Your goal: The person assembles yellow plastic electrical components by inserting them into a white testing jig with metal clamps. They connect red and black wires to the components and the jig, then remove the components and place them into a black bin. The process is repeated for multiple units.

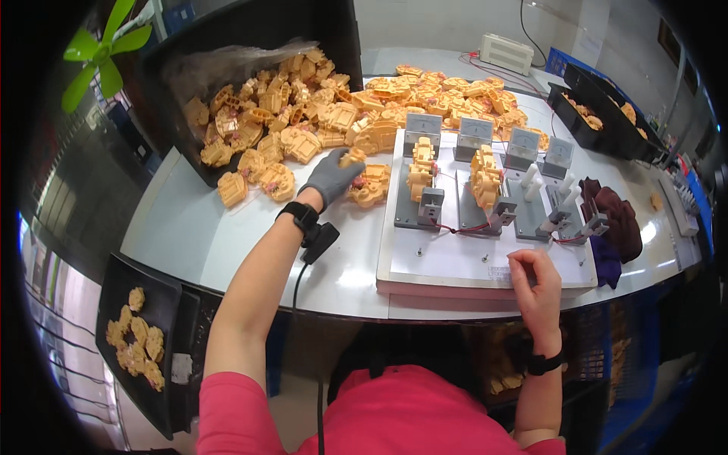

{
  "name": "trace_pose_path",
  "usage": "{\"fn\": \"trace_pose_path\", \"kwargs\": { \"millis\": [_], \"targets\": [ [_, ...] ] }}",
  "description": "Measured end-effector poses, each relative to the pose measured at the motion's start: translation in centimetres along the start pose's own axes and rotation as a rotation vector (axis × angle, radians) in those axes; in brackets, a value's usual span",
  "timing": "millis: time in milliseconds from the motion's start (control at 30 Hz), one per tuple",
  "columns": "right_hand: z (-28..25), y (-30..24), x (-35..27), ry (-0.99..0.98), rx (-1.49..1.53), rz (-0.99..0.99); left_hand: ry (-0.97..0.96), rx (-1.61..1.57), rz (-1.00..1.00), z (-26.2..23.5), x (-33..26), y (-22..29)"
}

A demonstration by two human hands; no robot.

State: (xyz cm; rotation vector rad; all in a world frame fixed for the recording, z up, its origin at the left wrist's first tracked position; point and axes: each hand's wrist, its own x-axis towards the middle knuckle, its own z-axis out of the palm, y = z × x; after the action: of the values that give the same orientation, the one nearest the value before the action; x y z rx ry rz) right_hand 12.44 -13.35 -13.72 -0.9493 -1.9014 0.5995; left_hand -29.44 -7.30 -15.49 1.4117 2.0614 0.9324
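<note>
My left hand (332,179), in a grey glove, is closed on a small yellow-orange plastic part (352,157) at the edge of a big heap. Beside its fingers, another orange plastic housing (370,186) lies on the table. Over the front edge of a white test board (455,265), my bare right hand (537,287) has its fingers curled in; whatever they may hold is hidden. Two orange housings sit upright in the board's grey fixtures, one on the left (421,168) and one beside it (485,176). Two fixtures further right show bare white pegs (532,186).
Orange parts spill from a black crate (171,98) across the table (182,205). Meters (422,127) line the board's back. Dark cloths (613,224) lie right of it. Black trays stand at lower left (168,303) and far right (607,140). A green fan (103,53) is upper left.
</note>
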Motion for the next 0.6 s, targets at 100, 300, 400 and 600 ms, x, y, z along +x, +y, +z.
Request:
{"fn": "trace_pose_path", "kwargs": {
  "millis": [100,300,400,600],
  "targets": [
    [0.1,0.1,0.2,0.011,0.009,-0.033,0.039,-0.733,-0.157,-1.8,-1.7,-0.2],
    [0.1,0.0,-0.1,0.041,0.109,-0.013,-0.071,-1.367,-0.138,-7.5,-7.7,-2.3],
    [-0.8,0.9,-0.8,0.065,0.216,0.081,-0.056,-1.175,-0.018,-8.0,-12.6,1.1],
    [0.8,-4.6,-1.4,-0.248,0.739,0.139,-0.241,-0.719,0.073,-4.5,-20.8,9.2]
  ]
}}
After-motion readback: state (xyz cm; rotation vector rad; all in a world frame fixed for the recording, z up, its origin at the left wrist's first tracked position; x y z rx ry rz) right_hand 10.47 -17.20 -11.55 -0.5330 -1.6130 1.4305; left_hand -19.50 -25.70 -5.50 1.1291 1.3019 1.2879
